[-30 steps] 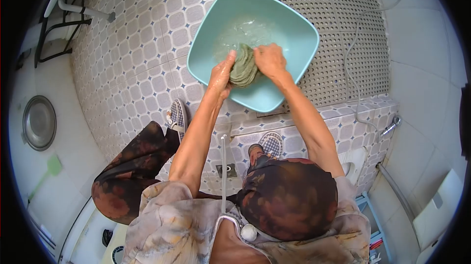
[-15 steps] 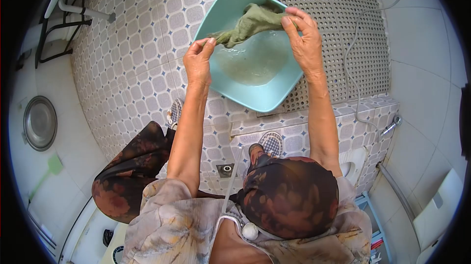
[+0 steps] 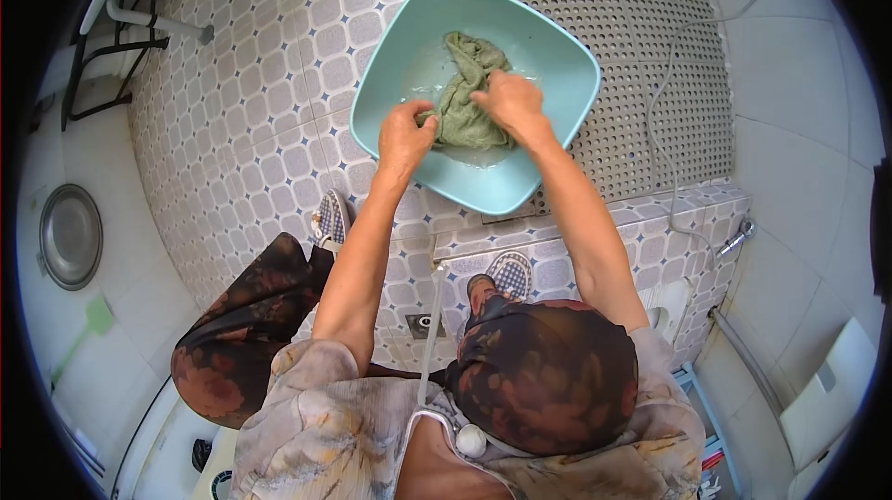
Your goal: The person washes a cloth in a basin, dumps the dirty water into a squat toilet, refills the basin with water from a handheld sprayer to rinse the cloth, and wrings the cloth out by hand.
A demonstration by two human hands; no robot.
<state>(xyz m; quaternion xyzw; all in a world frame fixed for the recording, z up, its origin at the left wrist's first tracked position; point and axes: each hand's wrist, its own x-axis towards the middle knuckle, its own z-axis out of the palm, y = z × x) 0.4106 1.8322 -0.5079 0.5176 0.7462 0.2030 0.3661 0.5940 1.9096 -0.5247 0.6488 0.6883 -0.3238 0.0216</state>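
A wet green cloth [image 3: 469, 114] lies bunched in shallow, cloudy water inside a light turquoise basin [image 3: 557, 128]. At the cloth's left edge, my left hand [image 3: 405, 138] has its thumb and fingers curled around a bit of the fabric, over the basin's near-left side. My right hand [image 3: 514, 105] is on the right part of the cloth, fingers bent into it and thumb pointing left; the fingertips are partly hidden.
Under the basin are patterned floor tiles [image 3: 269, 110] and a grey perforated mat [image 3: 641, 100]. A hose [image 3: 655, 119] runs down the right side to a shower head [image 3: 737, 236]. A metal basin [image 3: 71, 237] is at left. A floor drain [image 3: 426, 323] lies near my feet.
The cloth, stretched between both hands above the basin before, is now lowered and bunched in the water. My hands have moved down and closer together.
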